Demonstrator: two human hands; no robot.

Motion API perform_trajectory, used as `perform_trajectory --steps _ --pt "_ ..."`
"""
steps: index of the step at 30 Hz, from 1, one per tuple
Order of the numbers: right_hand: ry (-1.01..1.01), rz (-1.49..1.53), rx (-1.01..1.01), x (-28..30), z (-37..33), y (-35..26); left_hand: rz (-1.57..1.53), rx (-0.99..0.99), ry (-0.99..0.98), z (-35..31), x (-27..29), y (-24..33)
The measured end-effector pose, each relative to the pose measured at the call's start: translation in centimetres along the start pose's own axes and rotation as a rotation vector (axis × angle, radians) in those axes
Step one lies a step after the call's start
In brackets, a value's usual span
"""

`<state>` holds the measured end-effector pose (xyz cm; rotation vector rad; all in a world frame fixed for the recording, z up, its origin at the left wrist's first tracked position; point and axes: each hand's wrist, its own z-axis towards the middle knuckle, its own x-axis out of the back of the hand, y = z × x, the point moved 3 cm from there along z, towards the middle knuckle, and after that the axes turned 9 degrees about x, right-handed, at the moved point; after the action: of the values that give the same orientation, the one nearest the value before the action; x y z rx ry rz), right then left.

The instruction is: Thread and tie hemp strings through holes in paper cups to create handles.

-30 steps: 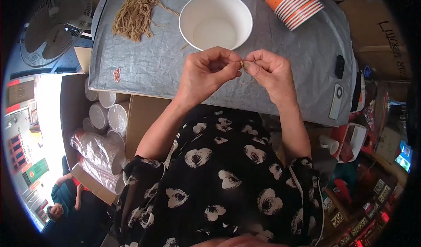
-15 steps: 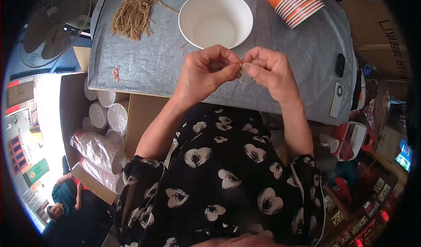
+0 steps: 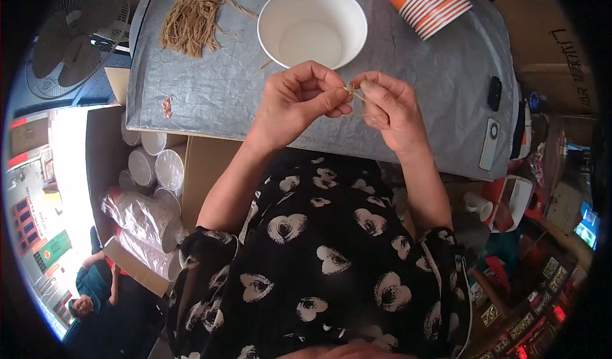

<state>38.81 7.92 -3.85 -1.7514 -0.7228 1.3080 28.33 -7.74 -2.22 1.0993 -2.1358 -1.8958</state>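
Observation:
A thin tan string (image 3: 358,96) stretches between my two hands, just in front of a white paper bucket (image 3: 312,37). My left hand (image 3: 303,101) pinches it between thumb and forefinger, where a small loop or knot seems to show. Thumb and fingers of my right hand (image 3: 390,107) are closed on the other end, and a loose strand hangs below. The bucket stands open side up with its white inside showing. To its left lies a bundle of tan strings (image 3: 194,21), one strand trailing toward the bucket.
Stacked orange-and-white paper buckets (image 3: 427,2) lie at the far right of the grey-covered table (image 3: 217,98). A white remote (image 3: 489,143) and a black object (image 3: 494,94) sit by the right edge. Left of me is a carton of wrapped white tubs (image 3: 150,174); a fan (image 3: 76,34) stands beyond.
My right hand has drawn slightly away from the left, so a short length of string now shows between them. The left hand has barely moved.

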Motion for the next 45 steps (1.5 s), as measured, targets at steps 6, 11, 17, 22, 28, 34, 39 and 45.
perform_trajectory --steps 6,11,17,22,28,34,39,45 --pt "-0.004 -0.234 0.057 -1.3 0.1 -1.0 0.057 0.015 0.014 -0.2 -0.4 0.2" --pt "0.034 -0.153 0.033 -0.6 0.1 -0.5 0.074 0.018 0.026 -0.2 -0.1 -0.1" --pt "0.092 0.001 0.010 -0.8 0.0 0.5 0.003 0.007 0.006 -0.3 -0.3 -0.6" --pt "0.108 -0.035 0.034 -1.0 -0.1 0.4 0.079 -0.046 0.042 -0.2 -0.3 -0.6" --pt "0.102 0.011 0.022 -1.1 -0.2 0.5 0.074 -0.056 0.115 -0.3 0.1 -0.8" --pt "0.092 -0.186 0.030 -1.2 0.1 -0.4 0.102 -0.059 0.087 -0.3 0.0 -0.7" --pt "0.062 -0.240 0.092 -1.1 0.2 -0.3 0.094 -0.034 0.086 -0.3 0.0 -0.8" --pt "0.122 -0.096 0.060 -0.8 -0.2 0.3 -0.006 -0.030 0.054 -0.3 0.5 -1.2"
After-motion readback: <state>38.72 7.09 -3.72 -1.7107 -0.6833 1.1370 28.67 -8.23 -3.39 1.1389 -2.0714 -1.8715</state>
